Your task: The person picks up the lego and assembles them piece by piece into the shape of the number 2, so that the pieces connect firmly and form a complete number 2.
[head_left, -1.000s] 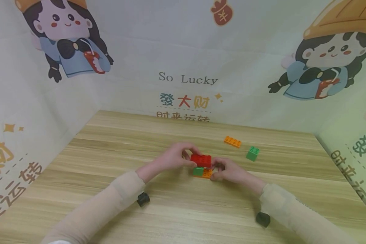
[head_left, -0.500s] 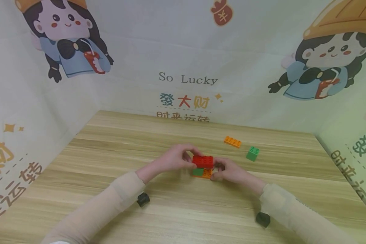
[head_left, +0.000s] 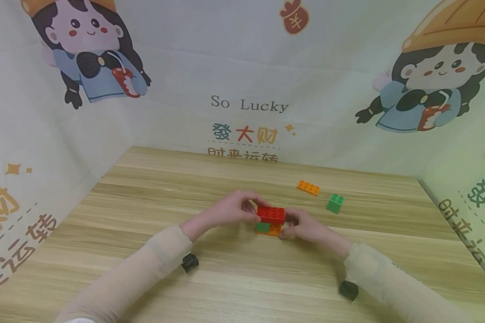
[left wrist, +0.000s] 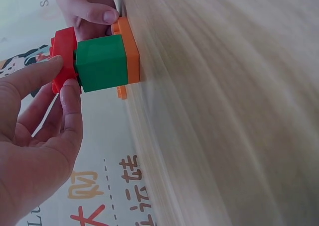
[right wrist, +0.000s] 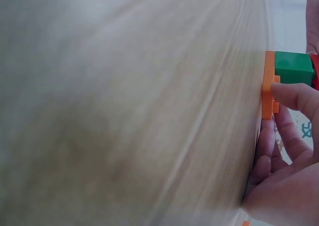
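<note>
My left hand (head_left: 235,209) pinches the left end of a red toy building brick (head_left: 271,214) between thumb and fingers. Directly beneath the red brick is a green brick (left wrist: 102,62), fixed on one end of a flat orange plate brick (right wrist: 268,90). In the left wrist view only a thin dark gap parts red from green; whether their studs are engaged I cannot tell. The red brick reaches out over the plate's bare right studs. My right hand (head_left: 308,225) holds that right end, thumb on the plate's edge, other fingers curled behind. The plate lies on the table.
Farther back on the wooden table (head_left: 226,278) lie another orange plate brick (head_left: 308,187) and another green brick (head_left: 335,203). A small black object (head_left: 190,263) sits by the left sleeve, a second black object (head_left: 349,290) by the right. A printed cloth (head_left: 178,89) hangs behind.
The red brick has shifted slightly to the right over the green brick and the plate. My right hand and the orange plate have stayed in place.
</note>
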The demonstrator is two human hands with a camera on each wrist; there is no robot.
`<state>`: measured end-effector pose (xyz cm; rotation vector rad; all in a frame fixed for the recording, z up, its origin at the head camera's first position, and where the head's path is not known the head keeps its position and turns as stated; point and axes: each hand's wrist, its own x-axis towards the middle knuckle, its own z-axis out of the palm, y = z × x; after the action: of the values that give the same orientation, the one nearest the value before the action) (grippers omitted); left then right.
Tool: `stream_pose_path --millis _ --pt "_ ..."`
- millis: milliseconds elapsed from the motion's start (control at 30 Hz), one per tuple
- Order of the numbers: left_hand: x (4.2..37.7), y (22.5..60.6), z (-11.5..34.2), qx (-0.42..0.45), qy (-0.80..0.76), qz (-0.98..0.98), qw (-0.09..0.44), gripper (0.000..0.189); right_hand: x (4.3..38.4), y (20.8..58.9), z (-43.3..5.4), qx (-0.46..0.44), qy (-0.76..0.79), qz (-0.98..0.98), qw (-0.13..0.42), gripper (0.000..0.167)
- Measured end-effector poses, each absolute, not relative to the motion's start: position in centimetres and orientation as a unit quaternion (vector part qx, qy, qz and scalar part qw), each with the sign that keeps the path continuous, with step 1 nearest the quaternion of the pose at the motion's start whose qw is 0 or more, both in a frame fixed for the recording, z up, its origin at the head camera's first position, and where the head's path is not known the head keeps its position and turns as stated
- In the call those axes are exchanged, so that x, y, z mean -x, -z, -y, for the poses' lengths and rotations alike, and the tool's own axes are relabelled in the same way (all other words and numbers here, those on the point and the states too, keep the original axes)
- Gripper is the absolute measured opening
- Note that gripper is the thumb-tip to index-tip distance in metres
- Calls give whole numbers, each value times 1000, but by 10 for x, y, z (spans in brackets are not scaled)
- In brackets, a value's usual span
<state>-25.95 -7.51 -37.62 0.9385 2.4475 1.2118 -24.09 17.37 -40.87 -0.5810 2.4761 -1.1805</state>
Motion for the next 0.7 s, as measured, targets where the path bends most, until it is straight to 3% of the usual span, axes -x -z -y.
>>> stream_pose_path --millis 700 --pt "262 379 78 -333 -405 -845 107 35 240 407 -173 203 411 -873 168 46"
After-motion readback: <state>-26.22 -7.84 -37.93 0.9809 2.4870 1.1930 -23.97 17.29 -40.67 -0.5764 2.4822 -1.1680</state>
